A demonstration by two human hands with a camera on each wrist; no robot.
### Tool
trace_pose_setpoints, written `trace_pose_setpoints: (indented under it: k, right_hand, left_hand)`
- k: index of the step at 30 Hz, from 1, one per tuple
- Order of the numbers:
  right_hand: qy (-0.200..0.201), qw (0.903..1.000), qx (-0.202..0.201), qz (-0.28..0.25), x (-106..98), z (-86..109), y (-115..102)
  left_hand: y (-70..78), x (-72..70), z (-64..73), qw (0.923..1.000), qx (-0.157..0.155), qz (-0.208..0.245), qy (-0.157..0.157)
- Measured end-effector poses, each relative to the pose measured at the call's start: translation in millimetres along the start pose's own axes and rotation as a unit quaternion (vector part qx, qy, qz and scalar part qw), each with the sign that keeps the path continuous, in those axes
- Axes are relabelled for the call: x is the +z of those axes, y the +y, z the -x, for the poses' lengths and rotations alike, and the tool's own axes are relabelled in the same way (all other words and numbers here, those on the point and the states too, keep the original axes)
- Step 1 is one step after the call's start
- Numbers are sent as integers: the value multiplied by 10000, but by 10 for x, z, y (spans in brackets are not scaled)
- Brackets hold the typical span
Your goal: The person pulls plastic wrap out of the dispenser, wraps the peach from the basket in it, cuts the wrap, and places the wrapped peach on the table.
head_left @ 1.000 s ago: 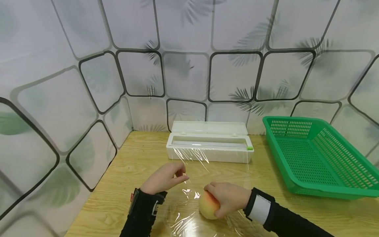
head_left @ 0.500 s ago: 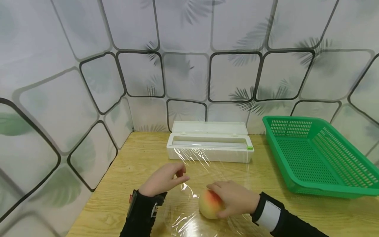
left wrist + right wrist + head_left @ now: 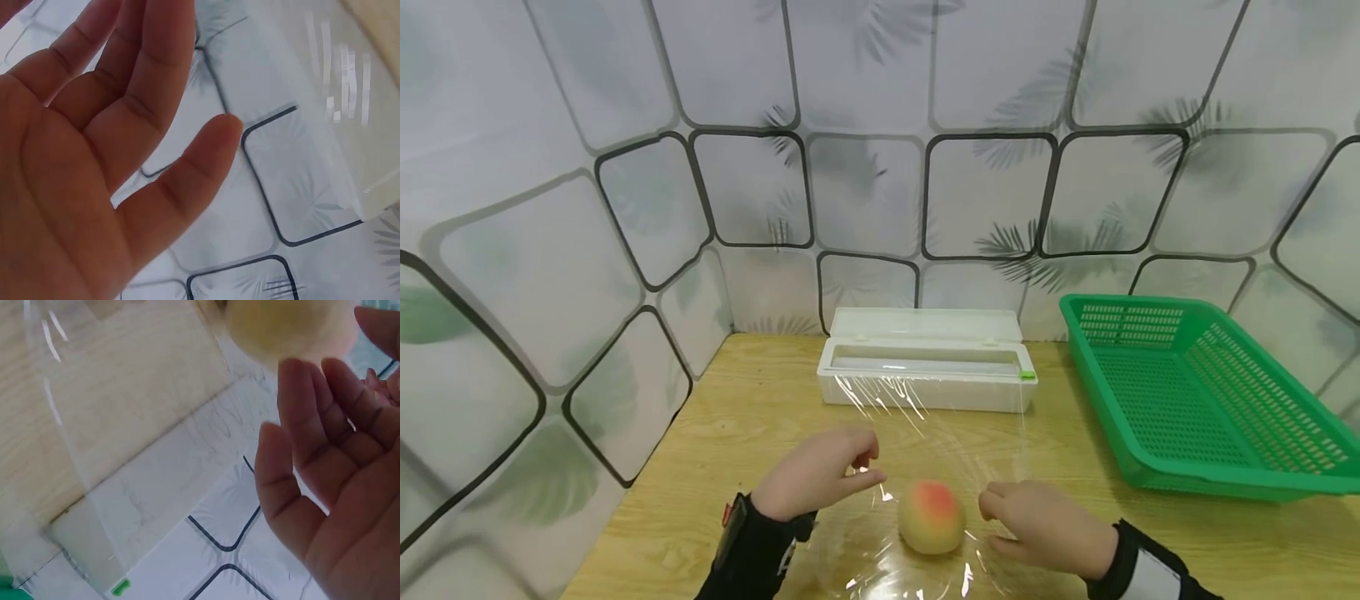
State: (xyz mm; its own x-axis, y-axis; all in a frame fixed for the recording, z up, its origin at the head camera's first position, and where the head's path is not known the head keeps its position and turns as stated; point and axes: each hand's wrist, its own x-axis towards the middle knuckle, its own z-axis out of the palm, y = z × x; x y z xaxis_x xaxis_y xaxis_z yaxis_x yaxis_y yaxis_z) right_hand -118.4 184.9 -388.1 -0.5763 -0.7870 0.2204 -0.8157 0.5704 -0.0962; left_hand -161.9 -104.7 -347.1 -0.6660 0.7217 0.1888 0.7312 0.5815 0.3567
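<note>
So the peach [image 3: 931, 518] sits on my clear film [image 3: 886, 577], roundish, no obvious long axis, just left of my right hand [image 3: 1047, 527], slightly nearer than my left hand [image 3: 820, 473], both loosely curled, gripping nothing.

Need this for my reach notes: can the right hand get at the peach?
Probably yes: the right hand, holding nothing, is beside the peach, and nothing visible stands between them.

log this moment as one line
left hand: empty, left of peach | right hand: empty, right of peach | peach: resting on clear film | clear film: extends to white box | green basket: far right
</note>
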Motion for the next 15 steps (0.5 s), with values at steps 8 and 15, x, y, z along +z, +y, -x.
trace_pose_setpoints:
  k: [8,15]
  right_hand:
    - [-832,9956,-435,66,127,184,-70]
    - [-837,9883,-639,1101,261,298,-73]
  left_hand:
    - [0,130,256,9875,-110,-743,-1389]
    - [-48,421,472,9725,328,-1576,-1683]
